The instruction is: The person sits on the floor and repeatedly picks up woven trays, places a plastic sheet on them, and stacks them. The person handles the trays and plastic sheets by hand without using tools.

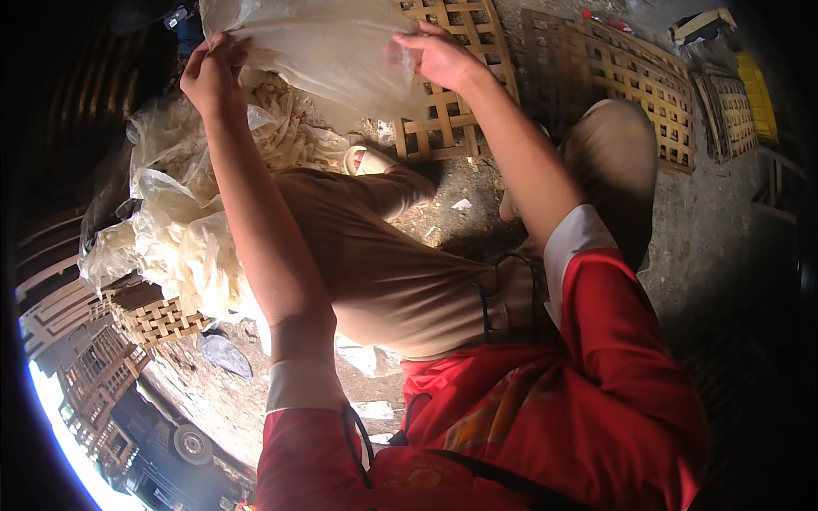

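Note:
A thin, translucent plastic sheet [319, 55] is stretched out in front of me, its upper part cut off by the frame's top edge. My left hand [215, 72] pinches its left edge between closed fingers. At the right edge is my right hand [439, 58], its index finger fairly straight and its other fingertips partly veiled by the plastic, which it appears to grip. A heap of crumpled, whitish plastic sheets [183, 230] lies left of my legs, below my left hand. Behind the sheet, an openwork woven basket [447, 111] stands close to my right hand.
More woven baskets [656, 102] stand at the far right, beside a yellow object [756, 94]. Another woven basket [158, 319] sits under the plastic heap. Scraps litter the floor around my bent legs [400, 289]. A vehicle wheel [192, 444] shows at lower left.

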Demonstrator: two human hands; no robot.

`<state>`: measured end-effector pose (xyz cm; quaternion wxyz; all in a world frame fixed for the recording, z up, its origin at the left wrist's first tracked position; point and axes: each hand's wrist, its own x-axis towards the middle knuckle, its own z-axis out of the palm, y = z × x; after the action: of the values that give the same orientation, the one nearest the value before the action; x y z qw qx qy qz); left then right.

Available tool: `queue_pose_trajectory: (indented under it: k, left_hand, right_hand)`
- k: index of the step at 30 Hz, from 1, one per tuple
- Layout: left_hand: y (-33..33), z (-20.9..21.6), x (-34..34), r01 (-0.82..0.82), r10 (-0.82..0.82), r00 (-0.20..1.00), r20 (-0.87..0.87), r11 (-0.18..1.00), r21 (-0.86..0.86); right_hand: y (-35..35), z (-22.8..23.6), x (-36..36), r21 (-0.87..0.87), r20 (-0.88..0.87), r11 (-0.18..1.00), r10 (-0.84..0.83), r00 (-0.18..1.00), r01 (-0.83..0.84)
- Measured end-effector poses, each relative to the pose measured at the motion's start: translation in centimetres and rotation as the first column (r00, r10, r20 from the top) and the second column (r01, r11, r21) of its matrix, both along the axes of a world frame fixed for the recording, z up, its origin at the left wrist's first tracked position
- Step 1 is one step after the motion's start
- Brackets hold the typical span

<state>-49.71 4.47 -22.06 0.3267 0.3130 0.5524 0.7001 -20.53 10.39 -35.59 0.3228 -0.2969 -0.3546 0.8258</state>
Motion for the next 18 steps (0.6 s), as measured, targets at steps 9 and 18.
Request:
queue_pose_trajectory:
  k: [9,18]
  left_hand:
    - [5.4,-9.0,5.8,0.219,-0.450,0.890,-0.066,0.551,-0.805]
    - [4.3,-26.8,18.5,0.407,-0.579,0.780,0.237,0.183,-0.895]
  right_hand:
    - [4.5,-4.2,8.5,-0.007,0.534,0.911,-0.346,0.771,0.413]
    - [2.7,-20.1,15.2,0.104,0.995,0.990,-0.102,-0.023,0.101]
